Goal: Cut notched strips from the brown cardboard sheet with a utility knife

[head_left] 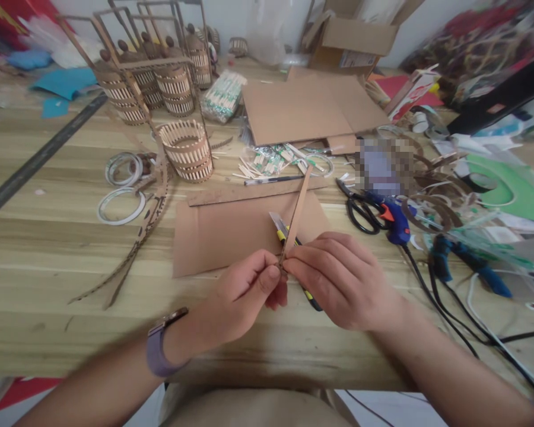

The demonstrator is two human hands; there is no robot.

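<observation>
A narrow cardboard strip [299, 209] slants up and away from between my fingertips. My left hand [249, 284] pinches its near end between thumb and fingers. Right beside it, my right hand [338, 276] is closed on the same end, fingertips almost meeting those of the left. Under the strip and partly behind my right hand lies a yellow and black utility knife [277, 224], its blade showing. Beneath these is a flat cardboard sheet [222, 237], with a longer cardboard strip [253, 193] across its far edge. The pinched end itself is mostly hidden by my fingers.
Scissors [365, 213], a blue glue gun [397, 219] and blue-handled pliers [467, 267] lie right, with cables trailing nearby. Left are tape rolls [121, 206] and curved cardboard strips [149, 222]. Behind stand a slatted basket [187, 151], similar lidded pieces and stacked cardboard [311, 107].
</observation>
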